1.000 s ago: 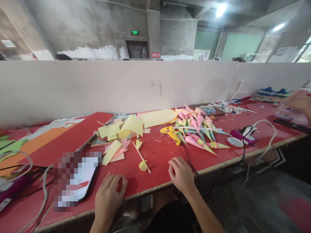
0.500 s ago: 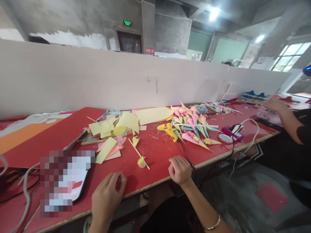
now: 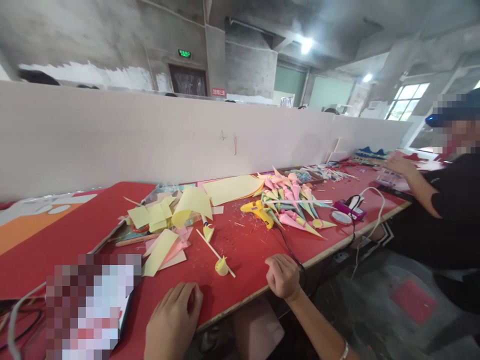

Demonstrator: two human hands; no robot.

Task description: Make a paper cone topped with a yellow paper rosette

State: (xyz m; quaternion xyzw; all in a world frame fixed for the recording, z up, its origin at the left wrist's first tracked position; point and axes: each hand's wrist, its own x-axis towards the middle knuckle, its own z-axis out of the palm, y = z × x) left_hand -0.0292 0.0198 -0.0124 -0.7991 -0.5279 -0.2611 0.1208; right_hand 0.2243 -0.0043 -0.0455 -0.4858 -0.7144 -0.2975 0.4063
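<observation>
My left hand [image 3: 173, 316] rests loosely curled on the red table near its front edge, with nothing visible in its fingers. My right hand [image 3: 283, 276] is closed in a fist at the table edge, also with nothing showing in it. Between and beyond them lies a thin white stick [image 3: 210, 248] with a curled yellow paper piece [image 3: 222, 266] at its near end. A yellow hot glue gun [image 3: 258, 212] lies farther back, its black cord running toward my right hand. Beside it is a heap of pink, yellow and green paper cones [image 3: 294, 197].
Yellow paper slips [image 3: 161, 252] and a curled sheet [image 3: 193, 205] lie left of the stick. A phone [image 3: 127, 305], partly blurred, lies by my left hand. A purple box [image 3: 350, 210] with cables stands right. A co-worker's arm [image 3: 416, 180] reaches over the table. A white partition [image 3: 150, 140] runs behind.
The camera has turned a little right and up, so the table things sit lower in view and the co-worker shows more. Both hands keep nearly the same curled pose.
</observation>
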